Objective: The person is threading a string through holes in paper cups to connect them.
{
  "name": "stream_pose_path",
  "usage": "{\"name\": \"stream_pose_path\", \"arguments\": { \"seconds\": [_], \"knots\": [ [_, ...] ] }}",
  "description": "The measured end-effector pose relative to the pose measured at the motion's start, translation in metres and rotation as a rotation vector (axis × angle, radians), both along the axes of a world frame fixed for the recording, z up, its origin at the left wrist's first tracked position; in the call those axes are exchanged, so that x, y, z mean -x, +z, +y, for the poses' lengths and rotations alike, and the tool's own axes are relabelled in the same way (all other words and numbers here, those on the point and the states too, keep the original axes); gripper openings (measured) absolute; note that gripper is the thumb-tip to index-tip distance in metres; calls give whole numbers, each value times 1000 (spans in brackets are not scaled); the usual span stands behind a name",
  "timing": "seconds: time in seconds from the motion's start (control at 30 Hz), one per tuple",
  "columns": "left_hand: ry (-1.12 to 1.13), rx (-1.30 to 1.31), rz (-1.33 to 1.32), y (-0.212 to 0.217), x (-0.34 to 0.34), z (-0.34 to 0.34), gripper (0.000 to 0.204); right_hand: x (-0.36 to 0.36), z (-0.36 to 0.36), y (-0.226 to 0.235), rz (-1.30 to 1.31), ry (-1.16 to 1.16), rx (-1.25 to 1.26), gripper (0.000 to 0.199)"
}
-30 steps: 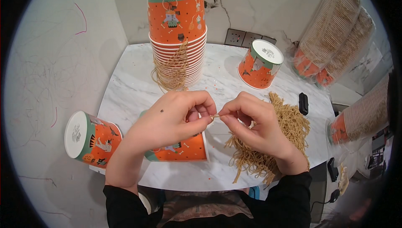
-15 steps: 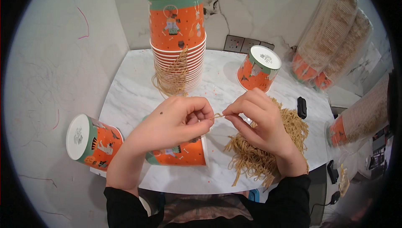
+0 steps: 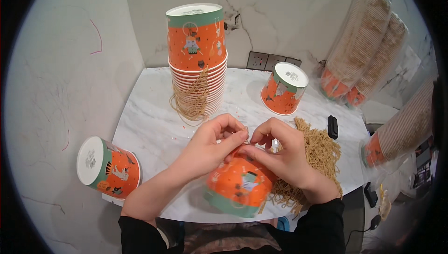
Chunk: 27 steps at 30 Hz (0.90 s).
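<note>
An orange and green paper bucket (image 3: 240, 184) is tilted in front of me, its white base end toward the table's near edge and its rim up at my fingers. My left hand (image 3: 212, 144) is closed in a pinch at the rim. Beside it, my right hand (image 3: 282, 153) is closed at the same spot, thumb against the bucket's wall. Between the fingertips, the tan string is mostly hidden. A heap of tan strings (image 3: 322, 153) lies just right of my right hand. Blur softens the bucket's lower end.
A tall stack of nested paper buckets (image 3: 196, 44) stands at the back, strings draped over its rims. One upturned bucket (image 3: 284, 88) stands back right; another (image 3: 109, 167) lies at left. A black object (image 3: 332, 127) sits near the heap. Bagged bucket stacks (image 3: 364, 44) lean at right.
The string was stretched between my hands while the bucket lay under my left one. Now the bucket is turned, rim up at my fingertips, and both hands have come together there.
</note>
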<state>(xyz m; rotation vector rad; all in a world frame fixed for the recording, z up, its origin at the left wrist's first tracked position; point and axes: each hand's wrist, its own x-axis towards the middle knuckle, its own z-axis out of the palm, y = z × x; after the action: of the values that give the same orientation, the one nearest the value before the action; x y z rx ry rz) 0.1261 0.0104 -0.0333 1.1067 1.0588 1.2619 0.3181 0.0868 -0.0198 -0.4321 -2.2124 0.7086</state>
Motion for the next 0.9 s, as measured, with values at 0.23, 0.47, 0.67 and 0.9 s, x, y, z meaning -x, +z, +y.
{"name": "stream_pose_path", "arguments": {
  "seconds": [0.23,0.47,0.67,0.9],
  "knots": [
    [8,53,-223,-4,-10,2,18,-3,5,4,-7,9,34,20],
    [32,21,-224,-9,-10,2,18,-8,9,8,-24,41,152,14],
    [122,-21,-305,-8,-9,6,15,-10,17,7,19,59,286,11],
    [130,-174,-206,-9,-10,6,15,-7,15,5,158,10,507,8]
  ]
}}
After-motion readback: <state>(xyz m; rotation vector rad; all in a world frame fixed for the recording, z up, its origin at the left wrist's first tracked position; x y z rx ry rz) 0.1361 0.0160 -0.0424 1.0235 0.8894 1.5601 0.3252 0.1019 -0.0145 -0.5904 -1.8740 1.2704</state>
